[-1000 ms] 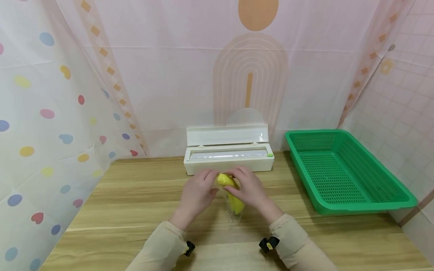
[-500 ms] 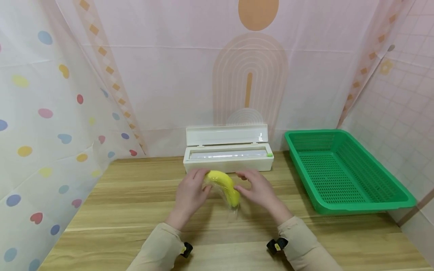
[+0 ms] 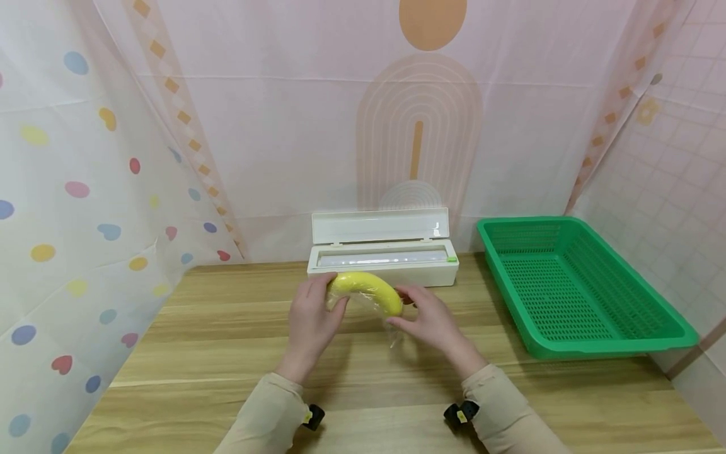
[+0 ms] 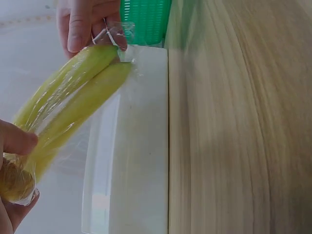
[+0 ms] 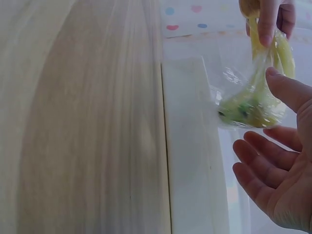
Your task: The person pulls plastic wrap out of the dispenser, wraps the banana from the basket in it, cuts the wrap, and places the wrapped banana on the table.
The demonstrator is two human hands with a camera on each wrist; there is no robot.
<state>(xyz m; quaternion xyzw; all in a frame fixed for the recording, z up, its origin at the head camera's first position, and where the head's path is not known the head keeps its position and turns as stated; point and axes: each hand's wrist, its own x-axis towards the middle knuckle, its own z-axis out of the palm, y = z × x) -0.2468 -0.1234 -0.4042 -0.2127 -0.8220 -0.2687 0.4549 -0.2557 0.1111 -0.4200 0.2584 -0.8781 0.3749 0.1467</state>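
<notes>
A bunch of yellow bananas [image 3: 368, 287], wrapped in clear cling film [image 5: 234, 100], is held up above the table in front of the film dispenser. Two bananas show side by side in the left wrist view. My left hand [image 3: 309, 318] grips the brown stem end, thumb on one side and fingers on the other. At the greenish tip end, my right hand [image 3: 432, 320] has its thumb and fingers spread around the wrapped fruit. Its fingers look relaxed in the right wrist view; whether they touch the film is hard to tell. A loose film tail [image 3: 394, 337] hangs below the tips.
Behind the hands stands a white film dispenser [image 3: 386, 275] with its lid [image 3: 380, 226] raised and a green slider [image 3: 452, 259] at its right end. A green perforated basket [image 3: 612, 348] stands to the right on the wooden table [image 3: 215, 353]. Patterned curtains line the back and sides.
The bananas have swung from hanging steeply to an arch lying crosswise. My left hand moved left with the stem end; my right hand shifted right and its fingers opened away from the bananas.
</notes>
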